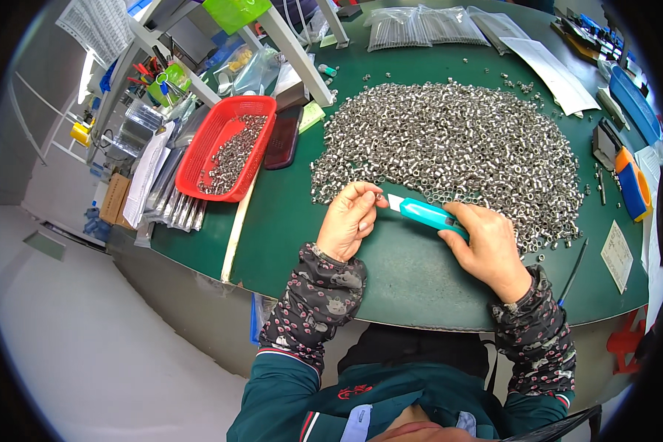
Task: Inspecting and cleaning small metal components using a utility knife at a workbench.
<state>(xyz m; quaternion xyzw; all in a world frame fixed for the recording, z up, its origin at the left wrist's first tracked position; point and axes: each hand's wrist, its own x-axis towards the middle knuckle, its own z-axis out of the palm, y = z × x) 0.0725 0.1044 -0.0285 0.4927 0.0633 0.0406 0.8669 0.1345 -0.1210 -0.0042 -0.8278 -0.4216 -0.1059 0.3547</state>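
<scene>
In my right hand [486, 247] is a turquoise utility knife [429, 214], its blade [395, 201] out and pointing left. My left hand [351, 219] pinches a small metal ring [379, 197] between thumb and forefinger, close to the blade tip; whether the two touch I cannot tell. Just beyond both hands spreads a large heap of small shiny metal rings [449, 140] on the green tabletop [398, 287]. A red plastic basket [191, 166] with more of these rings stands to the left.
A dark phone [283, 138] lies beside the basket. Clear bags of metal rods [427, 28] lie at the back. On the right are orange-handled scissors [633, 184], a blue tray [636, 103], a pen [573, 272] and a paper card [616, 255]. A grey shelf leg [302, 59] rises at the back left.
</scene>
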